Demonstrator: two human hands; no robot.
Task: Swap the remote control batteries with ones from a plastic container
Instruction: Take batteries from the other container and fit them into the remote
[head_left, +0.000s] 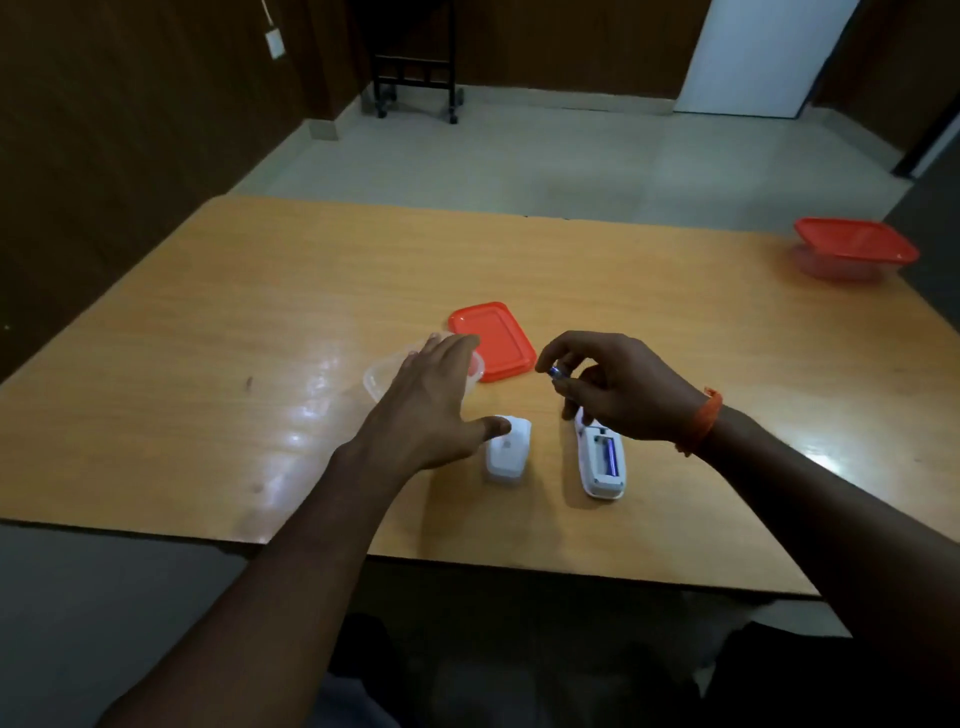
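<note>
Our left hand (436, 395) is stretched out flat, fingers straight and slightly spread, above the clear plastic container (375, 382), which sits on the surface (234, 322) at about eleven o'clock from the remote. We cannot tell whether the palm touches the container's rim. The thumb points toward three o'clock, its tip at the near-left edge of the white cover (508, 451), which lies on the surface just left of the remote.

Our right hand (623, 387) is curled, with thumb and fingertips pinching a small battery (555, 371) by one end, so that its blue, metallic tip points toward nine o'clock. This hand hovers just beyond the far end of the remote and hides that end. An orange band (705, 420) circles the right wrist.

The remote (602, 460) is white and lies back-up, lengthwise from six to twelve o'clock, with its battery bay uncovered. One blue cell (612, 454) sits in the right-hand slot, and the slot beside it shows pale.

The red lid (492, 340) lies flat at twelve o'clock from the white cover, touching or just beside the clear container. Well apart, at two o'clock near the far right corner of the surface, stands a second container (854, 249) with a red lid on it. A dark wheeled frame (415, 67) stands on the floor at twelve o'clock.
</note>
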